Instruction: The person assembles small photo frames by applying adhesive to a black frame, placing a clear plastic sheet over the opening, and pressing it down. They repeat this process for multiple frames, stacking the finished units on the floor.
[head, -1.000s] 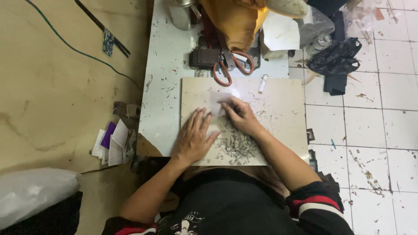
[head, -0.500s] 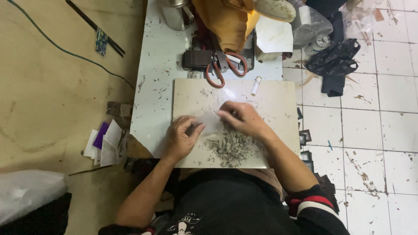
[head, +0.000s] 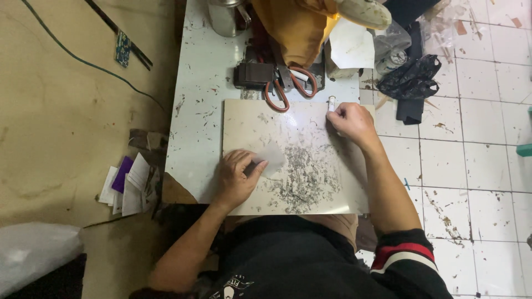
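On the near part of the pale board (head: 244, 116) we see our left hand (head: 237, 178) pinching a thin translucent sheet (head: 271, 159) beside dark shavings (head: 302, 180). Farther, our right hand (head: 350, 122) closes its fingers on a small white tube (head: 331, 103). Behind the board lie orange-handled scissors (head: 288, 88)

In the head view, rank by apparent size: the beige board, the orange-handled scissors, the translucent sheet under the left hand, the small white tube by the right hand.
1. beige board
2. orange-handled scissors
3. translucent sheet, partly covered by the left hand, so unsure against the scissors
4. small white tube at the right hand
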